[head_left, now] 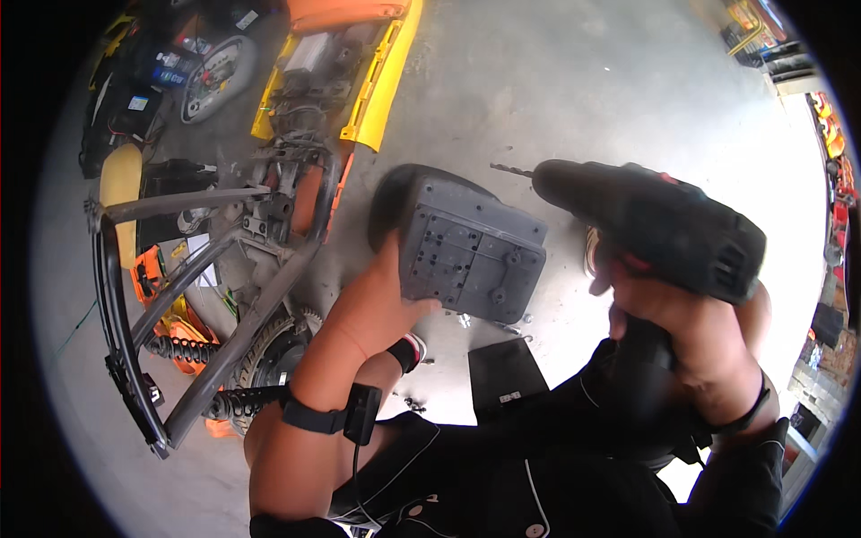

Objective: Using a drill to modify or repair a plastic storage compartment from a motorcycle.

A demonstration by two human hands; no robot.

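- From where I stand, the left hand [372,305] has its fingers clasped on a dark grey plastic housing [484,273], thumb at the lower edge; the other left fingers are hidden behind it.
- That housing sits just up and to the right of the left thumb, held off the floor [538,90], its hole-dotted face in plain view.
- The right hand [677,314] is wrapped round the grip of a dark drill [655,229]; whether a finger presses the trigger, I can't tell.
- The bit [511,169] juts out leftward, ahead of the right fingers, touching nothing.
- Looks to me like the lining-up stage of drilling: both things in hand, bit and housing apart.
- The next move, I'd judge, calls for swinging the bit onto the chosen spot, square to the face, with the left fingers gripping firmly but out of its line.
- Between the two hands, nearer the body, lies a black flat panel [507,381]; left of the left fingers stands a tubular frame [256,327].
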